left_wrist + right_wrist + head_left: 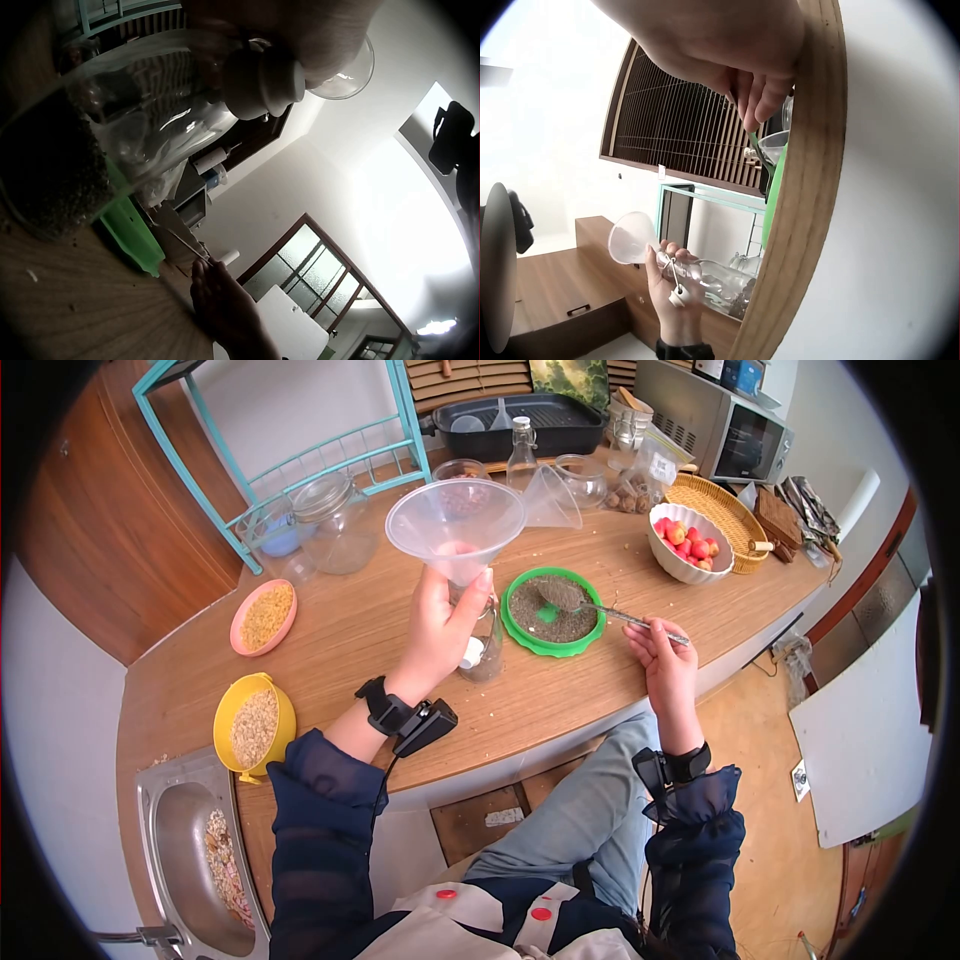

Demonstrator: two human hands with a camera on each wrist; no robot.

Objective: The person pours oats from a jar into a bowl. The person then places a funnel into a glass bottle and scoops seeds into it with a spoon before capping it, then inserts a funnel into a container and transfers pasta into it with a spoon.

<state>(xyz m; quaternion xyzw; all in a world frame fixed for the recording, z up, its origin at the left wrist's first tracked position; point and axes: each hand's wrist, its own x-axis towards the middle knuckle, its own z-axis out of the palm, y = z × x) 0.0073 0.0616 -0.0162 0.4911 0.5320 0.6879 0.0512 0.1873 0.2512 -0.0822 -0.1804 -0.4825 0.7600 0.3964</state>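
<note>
My left hand (440,625) grips a clear plastic funnel (455,525) at its stem together with the neck of a glass swing-top bottle (487,645). The bottle stands upright on the counter, its white stopper (679,297) hanging at the side. Dark grains (52,161) fill its lower part. My right hand (665,660) pinches the handle of a metal spoon (625,617). The spoon's bowl holds a heap of the same grey-brown grains, over a green dish (555,650) of them just right of the bottle.
At the left are a pink bowl (290,622) of yellow pieces, a yellow container (285,705) of flakes and a sink (180,840). Behind stand a glass jar (340,535), another funnel (552,500) and a grill pan (520,435). A white bowl (690,570) holds red fruit beside a wicker tray (745,525).
</note>
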